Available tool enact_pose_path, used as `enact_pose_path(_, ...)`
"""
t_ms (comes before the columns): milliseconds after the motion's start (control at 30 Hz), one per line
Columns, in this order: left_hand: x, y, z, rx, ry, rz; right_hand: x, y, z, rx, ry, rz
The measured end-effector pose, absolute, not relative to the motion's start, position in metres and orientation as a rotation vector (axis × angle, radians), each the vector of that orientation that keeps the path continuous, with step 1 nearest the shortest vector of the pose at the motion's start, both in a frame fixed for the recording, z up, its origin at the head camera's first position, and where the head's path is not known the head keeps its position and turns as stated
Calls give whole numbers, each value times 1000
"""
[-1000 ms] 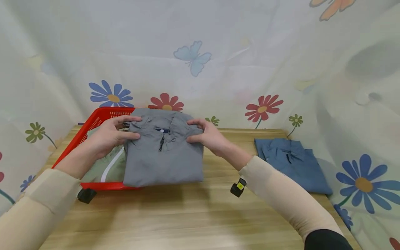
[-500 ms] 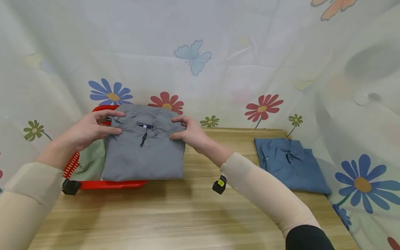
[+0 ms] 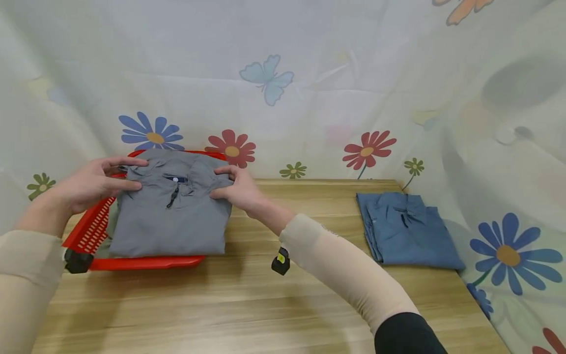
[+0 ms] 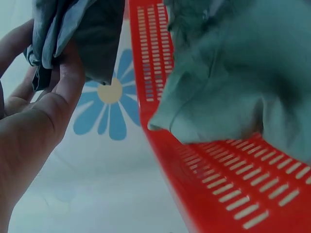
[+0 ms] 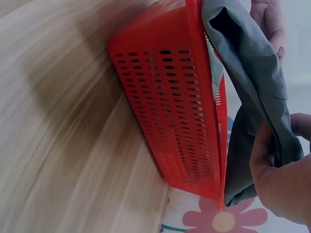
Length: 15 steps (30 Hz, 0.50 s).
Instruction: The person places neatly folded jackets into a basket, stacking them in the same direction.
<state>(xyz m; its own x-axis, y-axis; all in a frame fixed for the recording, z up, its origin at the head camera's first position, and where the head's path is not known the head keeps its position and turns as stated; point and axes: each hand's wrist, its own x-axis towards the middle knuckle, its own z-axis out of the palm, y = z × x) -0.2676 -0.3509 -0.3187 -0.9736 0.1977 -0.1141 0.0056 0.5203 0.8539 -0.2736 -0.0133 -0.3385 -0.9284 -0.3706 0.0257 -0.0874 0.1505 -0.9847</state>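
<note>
A folded grey shirt (image 3: 170,221) with a short dark zipper pull spreads over the red plastic basket (image 3: 146,263). My left hand (image 3: 95,184) grips its left upper edge, and my right hand (image 3: 240,189) pinches the right upper edge. Seen from the right wrist, the shirt (image 5: 262,82) hangs across the basket's rim, with the thumb on one side and fingers on the other. In the left wrist view, the left hand (image 4: 43,92) holds a bunched corner. Light green cloth (image 4: 228,92) lies inside the basket, mostly hidden by the shirt in the head view.
A folded blue shirt (image 3: 407,231) lies at the right of the wooden table (image 3: 247,305). Behind the table hangs a pale sheet (image 3: 318,113) printed with flowers and butterflies. The basket stands at the table's left.
Both hands have carried the grey shirt leftward, from the basket's right side to over the basket, covering most of the green cloth. The blue shirt has stayed put.
</note>
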Motion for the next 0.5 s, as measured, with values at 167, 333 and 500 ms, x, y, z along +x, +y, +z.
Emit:
enact_pose_path(167, -268, -360, -322, 160, 2563, 1424, -274, -24, -347, -413, 2196, -1875)
enact_pose_path(333, -269, -368, -323, 172, 2580, 1383, -278, -37, -355, -376, 2208, -1919)
enact_pose_path(500, -272, -377, -323, 159, 2595, 1329, -278, -47, -358, -361, 2194, -1942)
